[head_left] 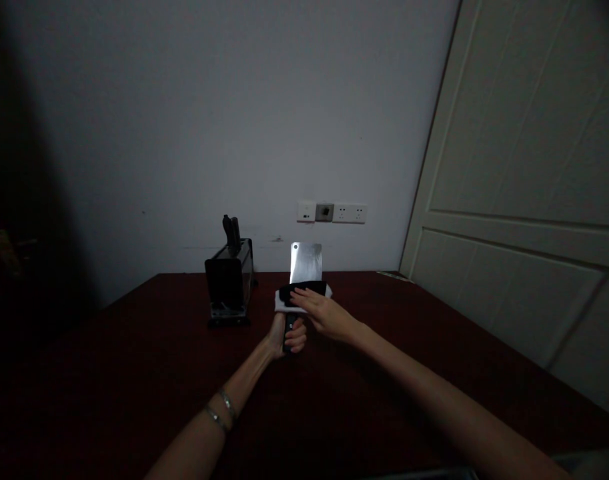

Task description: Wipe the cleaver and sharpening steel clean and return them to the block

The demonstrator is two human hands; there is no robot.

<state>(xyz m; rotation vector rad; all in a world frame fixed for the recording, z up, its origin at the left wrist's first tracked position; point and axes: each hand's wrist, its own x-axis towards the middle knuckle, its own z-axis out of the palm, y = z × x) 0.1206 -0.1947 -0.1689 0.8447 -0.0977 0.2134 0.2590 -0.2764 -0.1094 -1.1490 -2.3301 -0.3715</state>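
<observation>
My left hand [287,335] is wrapped round the dark handle of a cleaver [305,263], holding its wide steel blade upright above the dark red table [134,373]. My right hand [322,313] presses a black and white cloth [301,296] against the lower part of the blade, fingers laid over the cloth. Two thin bracelets sit on my left wrist.
A black knife block [229,283] with dark handles sticking out of its top stands on the table left of the cleaver, near the wall. Wall sockets [332,213] sit behind it. A pale door [524,200] fills the right side. The room is dim.
</observation>
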